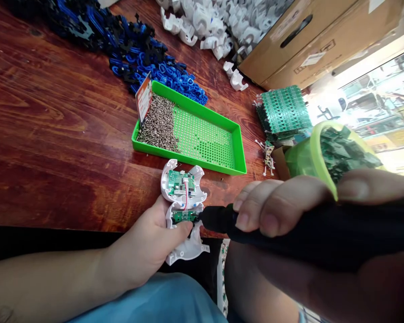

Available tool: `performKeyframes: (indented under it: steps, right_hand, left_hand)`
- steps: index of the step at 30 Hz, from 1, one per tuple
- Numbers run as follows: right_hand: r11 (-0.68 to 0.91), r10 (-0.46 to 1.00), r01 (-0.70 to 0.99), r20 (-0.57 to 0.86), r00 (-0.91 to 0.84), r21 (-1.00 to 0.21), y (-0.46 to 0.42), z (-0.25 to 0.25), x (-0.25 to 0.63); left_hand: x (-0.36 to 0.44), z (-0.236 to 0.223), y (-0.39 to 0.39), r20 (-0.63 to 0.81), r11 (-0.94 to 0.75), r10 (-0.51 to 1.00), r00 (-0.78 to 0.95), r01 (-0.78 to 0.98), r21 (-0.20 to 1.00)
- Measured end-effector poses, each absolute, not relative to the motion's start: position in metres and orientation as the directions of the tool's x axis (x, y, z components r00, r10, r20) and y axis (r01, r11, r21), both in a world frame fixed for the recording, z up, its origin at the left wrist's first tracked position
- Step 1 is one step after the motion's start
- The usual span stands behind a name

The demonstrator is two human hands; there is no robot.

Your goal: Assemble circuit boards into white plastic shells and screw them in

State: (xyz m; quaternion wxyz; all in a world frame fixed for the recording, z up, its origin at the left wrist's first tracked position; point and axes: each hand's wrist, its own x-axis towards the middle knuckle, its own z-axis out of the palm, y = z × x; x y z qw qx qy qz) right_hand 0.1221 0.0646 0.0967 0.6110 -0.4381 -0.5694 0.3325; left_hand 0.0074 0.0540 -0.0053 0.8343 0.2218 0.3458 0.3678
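At the edge of the surface [70, 148], your left hand [144, 244] is pinching a white casing [187, 251]; your right hand [289, 202] is gripping a black screwdriver [218, 218] at the lower circuit board [179, 217].

One tray [239, 152], apparently one screwdriver [306, 231]

I held the left forearm [60, 278] angled in from the lower left, the left grip [144, 242] pinching, thumb [178, 236] forward, while the right grip [301, 197] loomed from the right, fingers [272, 217] curled.

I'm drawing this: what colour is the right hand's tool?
Black; the tool shows best in the head view.
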Motion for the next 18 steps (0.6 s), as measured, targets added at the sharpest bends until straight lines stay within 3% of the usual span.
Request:
performKeyframes:
  steps: [9, 15, 18]
  right_hand:
    - [0.427, 0.891, 0.105, 0.438, 0.124, -0.898, 0.067, 0.09, 0.119]
    - [0.406, 0.903, 0.019, 0.405, 0.145, -0.913, 0.066, 0.088, 0.137]
    - [0.505, 0.861, -0.02, 0.502, 0.084, -0.863, 0.082, 0.091, 0.151]
  left_hand:
    - [0.013, -0.003, 0.056, -0.439, 0.622, 0.782, 0.443, -0.517, 0.587]
    - [0.009, -0.004, 0.054, -0.442, 0.649, 0.76, 0.476, -0.524, 0.551]
    - [0.007, -0.005, 0.054, -0.45, 0.672, 0.739, 0.501, -0.51, 0.537]
